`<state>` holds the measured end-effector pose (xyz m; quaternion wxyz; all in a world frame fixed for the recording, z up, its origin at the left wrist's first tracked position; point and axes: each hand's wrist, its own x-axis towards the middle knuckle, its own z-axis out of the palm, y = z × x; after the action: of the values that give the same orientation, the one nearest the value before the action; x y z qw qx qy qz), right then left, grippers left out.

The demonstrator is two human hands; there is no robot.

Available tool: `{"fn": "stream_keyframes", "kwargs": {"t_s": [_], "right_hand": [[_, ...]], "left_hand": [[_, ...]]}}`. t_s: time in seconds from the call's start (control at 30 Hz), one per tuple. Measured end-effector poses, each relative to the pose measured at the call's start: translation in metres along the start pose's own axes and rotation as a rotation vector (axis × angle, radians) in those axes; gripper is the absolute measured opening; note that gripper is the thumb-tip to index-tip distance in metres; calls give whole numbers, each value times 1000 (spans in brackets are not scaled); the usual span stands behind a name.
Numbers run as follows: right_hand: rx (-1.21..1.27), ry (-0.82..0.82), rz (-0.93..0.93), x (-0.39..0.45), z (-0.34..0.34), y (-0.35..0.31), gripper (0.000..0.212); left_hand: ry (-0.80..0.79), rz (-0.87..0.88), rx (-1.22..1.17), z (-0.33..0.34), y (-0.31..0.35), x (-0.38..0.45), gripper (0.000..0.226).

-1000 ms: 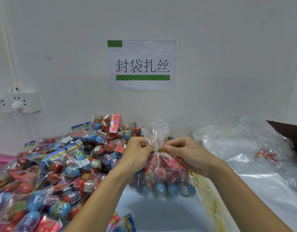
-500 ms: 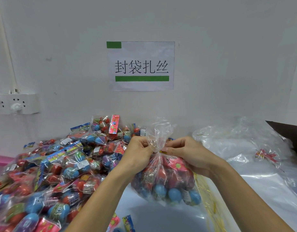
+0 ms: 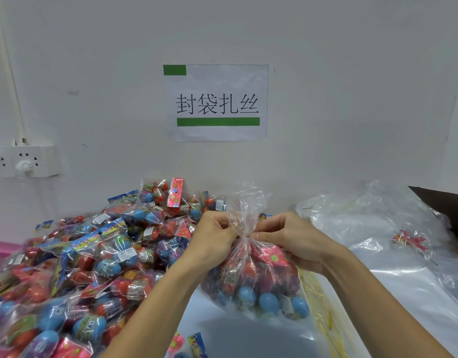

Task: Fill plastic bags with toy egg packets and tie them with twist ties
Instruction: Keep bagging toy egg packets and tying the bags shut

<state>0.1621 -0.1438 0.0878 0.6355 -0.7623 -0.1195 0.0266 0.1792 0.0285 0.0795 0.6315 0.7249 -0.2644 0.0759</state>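
A clear plastic bag (image 3: 256, 282) stuffed with toy egg packets hangs just above the white table, its gathered neck bunched between both hands. My left hand (image 3: 212, 241) pinches the neck from the left. My right hand (image 3: 290, 241) pinches it from the right, fingertips meeting at the knot point. The bag's loose top (image 3: 244, 205) flares upward above the fingers. A twist tie at the neck is too small to make out. A large heap of toy egg packets (image 3: 88, 259) fills the left half of the table.
A stack of empty clear bags (image 3: 393, 254) lies to the right, with a small red packet (image 3: 410, 240) on it. Gold twist ties (image 3: 323, 303) lie under the held bag's right side. A wall socket (image 3: 24, 161) and a paper sign (image 3: 217, 103) are on the wall.
The filled bag has risen slightly off the table and both hands have shifted a little at the neck, tightening it. The pile and empty bags are unchanged.
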Motion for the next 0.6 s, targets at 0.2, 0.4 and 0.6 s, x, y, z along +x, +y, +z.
{"fn": "stream_keyframes", "kwargs": {"t_s": [0.2, 0.4, 0.6], "right_hand": [[22, -9, 8, 0, -2, -1, 14], [-18, -14, -29, 0, -2, -1, 8], [-92, -10, -55, 2, -1, -2, 18]], "left_hand": [[-14, 17, 21, -2, 0, 1, 30], [-14, 11, 36, -1, 4, -1, 22], [12, -39, 31, 0, -3, 4, 19]]}}
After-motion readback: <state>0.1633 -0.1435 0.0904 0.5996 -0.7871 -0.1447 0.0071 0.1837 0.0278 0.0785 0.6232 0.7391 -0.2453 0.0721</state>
